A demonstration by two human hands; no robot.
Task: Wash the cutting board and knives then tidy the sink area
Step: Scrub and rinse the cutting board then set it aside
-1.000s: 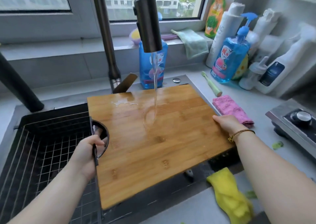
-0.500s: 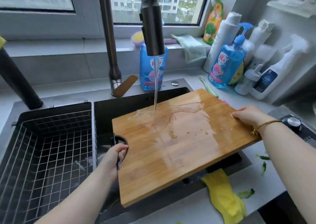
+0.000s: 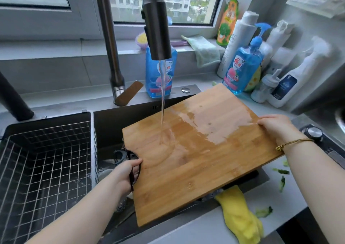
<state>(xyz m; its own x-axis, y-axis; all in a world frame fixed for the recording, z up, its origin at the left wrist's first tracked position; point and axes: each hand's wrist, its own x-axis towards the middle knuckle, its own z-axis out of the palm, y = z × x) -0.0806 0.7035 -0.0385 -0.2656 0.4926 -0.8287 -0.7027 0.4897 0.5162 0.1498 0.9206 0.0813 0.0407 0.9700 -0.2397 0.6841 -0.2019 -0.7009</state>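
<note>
Wooden board: the big brown bamboo cutting board is held tilted over the dark sink, with its right side higher.
Left hand: the left hand grips the board at the dark round hole on its left edge.
Right hand: the right hand holds the board's right edge, thumb on top.
Water: a thin stream of water falls from the dark tap onto the board, and the top is wet and shiny.
Basket: a black wire basket sits in the left part of the sink.
Counter: a yellow glove and green scraps lie on the grey counter.
</note>
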